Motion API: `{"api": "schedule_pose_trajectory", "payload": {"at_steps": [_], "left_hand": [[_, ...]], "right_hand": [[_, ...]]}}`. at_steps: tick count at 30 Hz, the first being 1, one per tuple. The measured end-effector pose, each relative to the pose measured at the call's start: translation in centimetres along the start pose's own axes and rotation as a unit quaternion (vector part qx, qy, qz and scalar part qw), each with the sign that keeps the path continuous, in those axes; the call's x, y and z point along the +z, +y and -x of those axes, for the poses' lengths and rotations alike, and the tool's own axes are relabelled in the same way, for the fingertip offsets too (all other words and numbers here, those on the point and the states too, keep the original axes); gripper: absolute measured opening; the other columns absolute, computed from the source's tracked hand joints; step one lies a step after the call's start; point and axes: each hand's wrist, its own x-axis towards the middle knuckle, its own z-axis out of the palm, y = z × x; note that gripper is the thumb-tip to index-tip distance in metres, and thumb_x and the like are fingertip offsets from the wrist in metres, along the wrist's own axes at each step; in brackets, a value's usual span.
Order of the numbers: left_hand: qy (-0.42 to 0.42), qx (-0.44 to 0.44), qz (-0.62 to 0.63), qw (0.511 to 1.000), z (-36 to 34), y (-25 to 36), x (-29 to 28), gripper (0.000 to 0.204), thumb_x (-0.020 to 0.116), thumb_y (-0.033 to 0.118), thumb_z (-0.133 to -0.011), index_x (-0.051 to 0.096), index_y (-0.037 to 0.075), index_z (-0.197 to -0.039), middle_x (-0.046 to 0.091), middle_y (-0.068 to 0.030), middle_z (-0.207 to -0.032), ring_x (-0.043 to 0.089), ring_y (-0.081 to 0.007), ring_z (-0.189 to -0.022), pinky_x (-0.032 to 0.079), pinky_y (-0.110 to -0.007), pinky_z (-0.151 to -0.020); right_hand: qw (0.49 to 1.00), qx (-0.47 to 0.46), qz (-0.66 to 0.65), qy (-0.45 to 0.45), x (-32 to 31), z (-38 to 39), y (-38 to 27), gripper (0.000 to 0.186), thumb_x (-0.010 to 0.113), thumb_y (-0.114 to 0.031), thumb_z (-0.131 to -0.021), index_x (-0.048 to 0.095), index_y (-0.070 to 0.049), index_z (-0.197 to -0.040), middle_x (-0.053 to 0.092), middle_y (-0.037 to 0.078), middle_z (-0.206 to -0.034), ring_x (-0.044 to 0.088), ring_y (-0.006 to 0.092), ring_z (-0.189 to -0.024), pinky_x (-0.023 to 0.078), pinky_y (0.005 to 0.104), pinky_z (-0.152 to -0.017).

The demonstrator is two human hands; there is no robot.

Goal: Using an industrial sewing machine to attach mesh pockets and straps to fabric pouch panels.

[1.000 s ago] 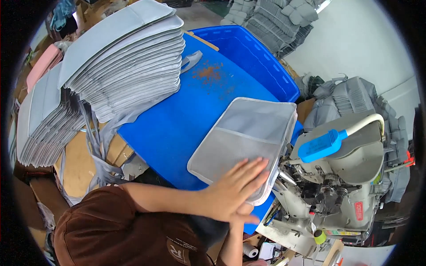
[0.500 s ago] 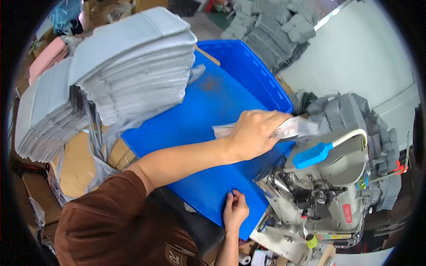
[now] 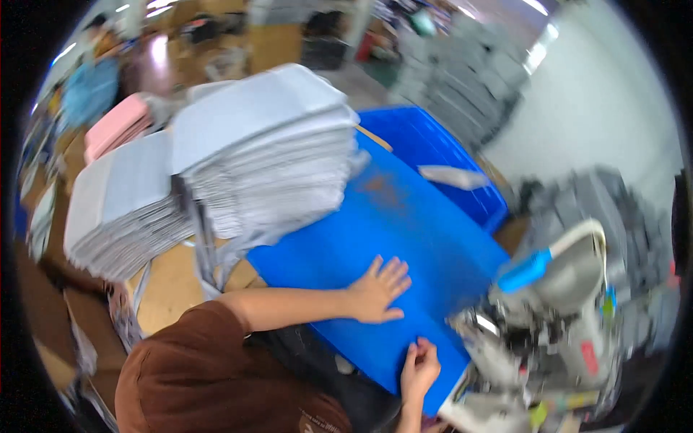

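My left hand (image 3: 377,292) reaches in from the left over the blue tabletop (image 3: 325,249), fingers spread and holding nothing. Whether its palm touches the surface I cannot tell. Near the front right corner of the tabletop, my right hand (image 3: 421,369) has its fingers curled in, with nothing visible in them. A pale, flat, elongated piece (image 3: 453,177) is at the blue bin (image 3: 426,137) beyond the tabletop. It is blurred, and I cannot tell whether it is in the air or resting there.
Tall stacks of light grey padded pieces (image 3: 267,108) stand at the left, with a pink bundle (image 3: 119,126) behind. At the right is a sewing machine (image 3: 534,332) with a blue-handled brush (image 3: 525,270) on it. Grey bundles (image 3: 469,72) are piled behind the bin and to the right.
My left hand has let go of the pale piece and drawn back toward me, opening its fingers. The piece is now at the bin. My right hand stays near the corner. The view has shifted.
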Motion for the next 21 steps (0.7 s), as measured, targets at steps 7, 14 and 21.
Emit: {"api": "schedule_pose_trajectory", "payload": {"at_steps": [7,14,21], "left_hand": [[-0.072,-0.043,-0.046,0.995,-1.5,-2.3,-3.3,0.073,0.061,0.049,-0.091,0.040,0.009,-0.148,0.027,-0.0195,-0.159,0.020,-0.0394,-0.149,0.015,-0.061,-0.117],[-0.141,-0.034,-0.121,0.982,-2.4,-1.8,-0.7,0.070,0.045,0.051,-0.101,0.027,0.012,-0.156,0.018,-0.0139,-0.164,0.012,-0.0324,-0.152,0.008,-0.057,-0.120],[-0.160,-0.062,-0.171,0.970,-1.9,-1.4,-1.2,0.069,0.039,0.055,-0.102,0.026,0.015,-0.157,0.017,-0.0093,-0.165,0.011,-0.0285,-0.153,0.007,-0.055,-0.121]], "right_hand": [[0.999,0.029,-0.022,0.034,-7.0,1.7,-2.7,0.023,0.069,-0.011,-0.090,0.064,-0.002,-0.111,0.061,0.011,-0.081,0.060,0.0191,-0.064,0.050,0.0321,-0.062],[0.881,0.229,0.225,0.348,-26.4,17.0,3.6,0.020,0.065,-0.015,-0.092,0.069,0.002,-0.104,0.070,0.017,-0.085,0.068,0.0217,-0.074,0.053,0.0344,-0.068],[0.792,0.428,0.353,0.255,-33.6,32.2,9.0,0.046,0.079,-0.037,-0.076,0.070,0.005,-0.093,0.069,0.020,-0.076,0.068,0.0316,-0.074,0.053,0.0399,-0.073]]}}
